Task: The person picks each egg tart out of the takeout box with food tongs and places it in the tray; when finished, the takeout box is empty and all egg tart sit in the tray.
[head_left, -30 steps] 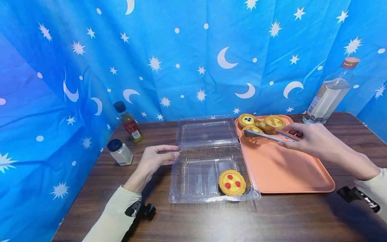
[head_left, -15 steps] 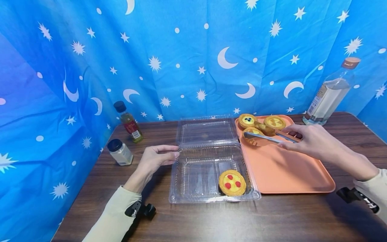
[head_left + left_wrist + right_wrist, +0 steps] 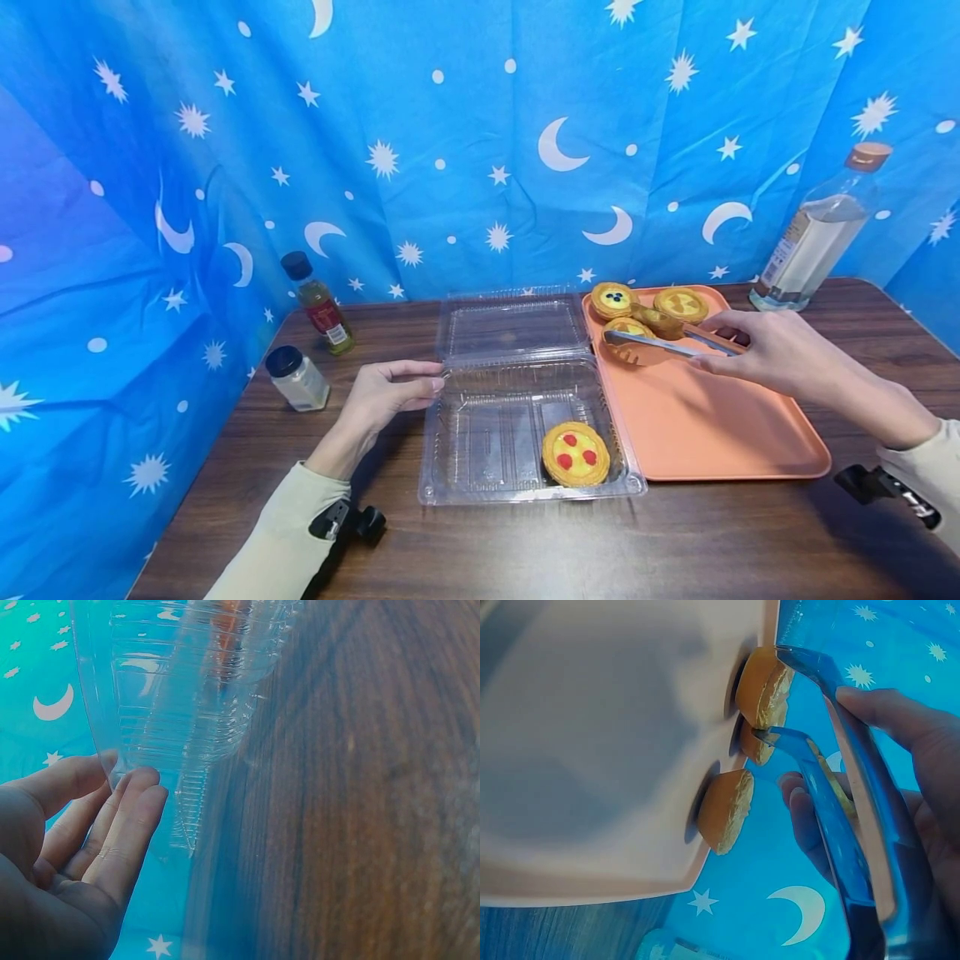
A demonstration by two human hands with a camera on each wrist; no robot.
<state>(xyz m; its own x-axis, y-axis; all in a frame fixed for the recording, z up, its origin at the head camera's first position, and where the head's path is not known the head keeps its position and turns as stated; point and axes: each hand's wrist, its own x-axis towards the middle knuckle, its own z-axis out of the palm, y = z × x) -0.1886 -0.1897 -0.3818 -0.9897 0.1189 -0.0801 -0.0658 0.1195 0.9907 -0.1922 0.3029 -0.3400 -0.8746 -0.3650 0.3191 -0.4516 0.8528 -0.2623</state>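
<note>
In the head view, a clear plastic clamshell box (image 3: 480,446) lies unfolded mid-table, a tart (image 3: 575,454) with three red pieces in its near right corner. My left hand (image 3: 381,392) pinches the box's left rim near the hinge; the left wrist view shows fingertips and thumb on that edge. Metal tongs (image 3: 663,342) are gripped in my right hand (image 3: 772,346). Their tips straddle a tart (image 3: 761,686) at the left of the orange tray (image 3: 720,433). Beside it sit a tart (image 3: 615,297) with dark berries and a pale-topped tart (image 3: 681,305).
Behind the tray's right corner stands a tall clear bottle (image 3: 813,242). A small dark-capped bottle (image 3: 324,312) and a black-lidded jar (image 3: 298,379) are left of the box. A blue curtain (image 3: 450,167) with stars and moons hangs along the back of the wooden table (image 3: 510,554).
</note>
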